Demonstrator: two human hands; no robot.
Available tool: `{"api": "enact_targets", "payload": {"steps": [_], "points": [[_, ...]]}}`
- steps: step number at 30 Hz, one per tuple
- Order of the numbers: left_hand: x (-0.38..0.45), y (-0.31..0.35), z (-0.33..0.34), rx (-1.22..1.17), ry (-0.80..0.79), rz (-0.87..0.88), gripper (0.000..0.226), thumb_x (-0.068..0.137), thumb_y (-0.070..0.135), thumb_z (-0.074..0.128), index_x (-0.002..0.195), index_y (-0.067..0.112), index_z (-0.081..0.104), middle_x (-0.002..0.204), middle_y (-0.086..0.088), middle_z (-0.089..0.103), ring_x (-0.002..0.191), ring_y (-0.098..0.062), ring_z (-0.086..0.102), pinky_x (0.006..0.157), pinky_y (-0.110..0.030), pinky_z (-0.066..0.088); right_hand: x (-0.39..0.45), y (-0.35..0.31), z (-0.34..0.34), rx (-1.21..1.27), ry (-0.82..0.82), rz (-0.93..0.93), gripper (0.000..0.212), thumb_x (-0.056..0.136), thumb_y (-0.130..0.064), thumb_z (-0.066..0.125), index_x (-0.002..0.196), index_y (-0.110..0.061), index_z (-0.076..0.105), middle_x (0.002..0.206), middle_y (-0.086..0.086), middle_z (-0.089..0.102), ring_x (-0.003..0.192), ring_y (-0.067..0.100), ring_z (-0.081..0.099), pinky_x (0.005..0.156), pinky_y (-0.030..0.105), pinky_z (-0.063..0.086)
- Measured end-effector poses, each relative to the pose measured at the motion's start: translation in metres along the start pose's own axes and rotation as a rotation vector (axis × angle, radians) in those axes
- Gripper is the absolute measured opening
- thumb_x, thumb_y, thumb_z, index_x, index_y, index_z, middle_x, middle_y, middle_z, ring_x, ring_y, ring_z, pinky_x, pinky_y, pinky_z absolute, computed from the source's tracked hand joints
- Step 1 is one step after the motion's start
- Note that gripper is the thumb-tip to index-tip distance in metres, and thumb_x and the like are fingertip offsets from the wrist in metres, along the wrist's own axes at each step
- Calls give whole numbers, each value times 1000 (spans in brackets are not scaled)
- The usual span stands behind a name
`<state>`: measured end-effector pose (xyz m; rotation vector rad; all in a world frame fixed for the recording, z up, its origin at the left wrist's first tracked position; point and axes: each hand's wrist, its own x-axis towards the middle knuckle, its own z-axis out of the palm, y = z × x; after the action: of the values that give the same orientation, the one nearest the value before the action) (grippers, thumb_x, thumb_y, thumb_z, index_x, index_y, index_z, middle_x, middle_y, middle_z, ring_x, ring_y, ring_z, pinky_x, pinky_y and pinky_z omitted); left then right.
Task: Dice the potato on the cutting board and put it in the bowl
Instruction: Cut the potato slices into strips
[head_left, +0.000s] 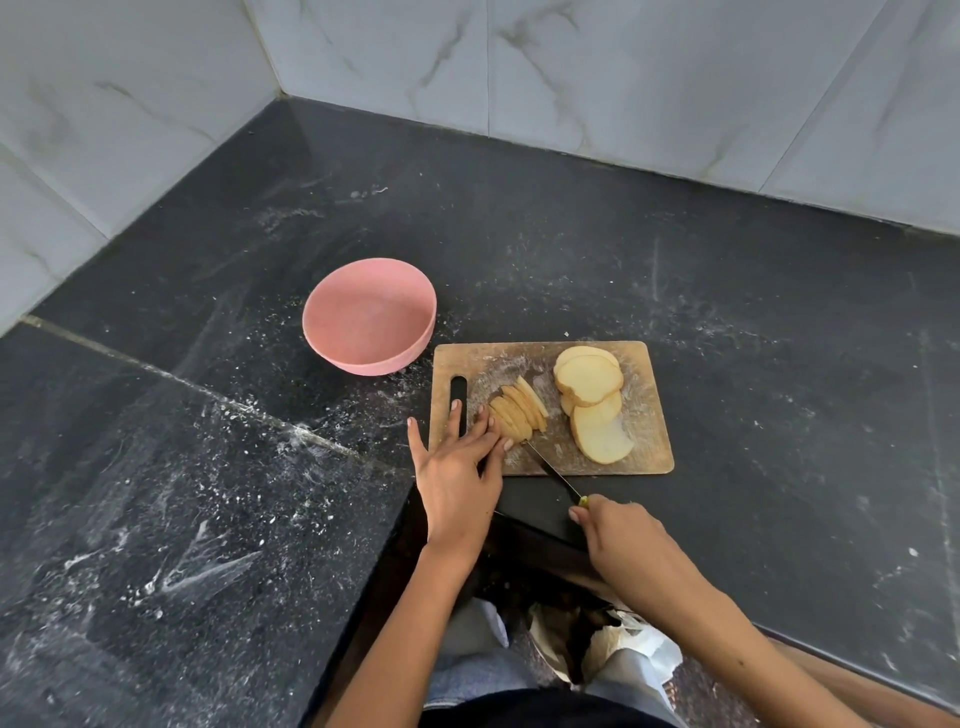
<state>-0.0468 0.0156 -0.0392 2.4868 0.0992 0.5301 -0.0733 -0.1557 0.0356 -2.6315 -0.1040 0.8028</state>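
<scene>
Now the potato lies in slices on the cutting board (649, 415), knife at work.

Flat, with fingers straight, the left hand (457, 467) steadies the fanned potato strips (517, 415) near the board's left end, while the right hand (618, 530) curls round the knife (553, 473) handle (blade tip at the strips). Round potato slices (592, 400) lie to the right; the pink bowl (370, 323) sits just beyond the board's far-left corner on the dark counter (779, 338).

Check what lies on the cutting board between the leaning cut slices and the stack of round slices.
Head view: nothing; only bare, starch-dusted cutting board separates the leaning cut slices from the round slices.
</scene>
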Motion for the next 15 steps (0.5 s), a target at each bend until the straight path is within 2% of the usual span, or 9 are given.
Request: {"api": "enact_targets", "payload": {"steps": [6,9,15], "points": [[-1,-1,-1,-3,-6,5,32,89,41,53,96,20,77,108,3,72,127,-18,52,117,-49,8,5,-12,-10,82,133,-68,37,102,-41,27,69,-25,32,69,-3,47,65,20,46,59,34,34],[-1,-1,-1,-11,-2,11,33,88,41,53,97,20,77,107,3,72,127,-19,52,117,-51,8,18,-23,-2,73,145,-80,36,102,-41,26,71,-24,34,69,-3,47,70,24,49,65,35,39],[-1,-2,-1,-30,-4,14,33,89,42,52,96,21,77,110,5,71,129,-15,46,119,-46,2,32,-31,7,65,155,-67,33,103,-39,26,88,-15,44,84,9,59,86,32,59,64,35,36]]}}
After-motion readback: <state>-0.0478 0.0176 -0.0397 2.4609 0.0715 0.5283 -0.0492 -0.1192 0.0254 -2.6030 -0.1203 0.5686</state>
